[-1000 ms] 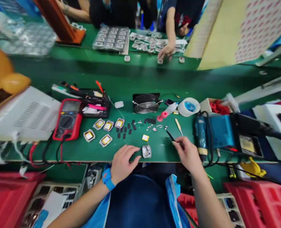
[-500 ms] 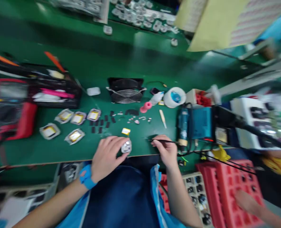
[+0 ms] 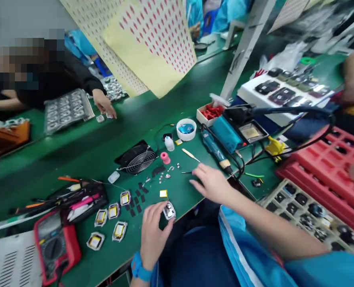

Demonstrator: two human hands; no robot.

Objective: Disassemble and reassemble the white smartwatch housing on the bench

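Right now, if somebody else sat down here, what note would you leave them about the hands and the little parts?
Left hand: pinching a small silver case at the table edge; its yellow cell lies just beyond, joined by a thin wire.
Right hand: flat over the table, fingertips at thin black tweezers; grip unclear.
Nearby: five wrapped cells by the red meter, black pads, fan.
Done: cannot tell.
Left: case open, cell outside.

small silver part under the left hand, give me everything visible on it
The small silver casing looks like a rounded, shiny metal or plastic shell with a darker centre. It lies flat on the green table near its front edge. The left hand pinches it with its fingertips. A thin wire seems to run up to a small yellow cell beside it. Finer detail is too small to tell.
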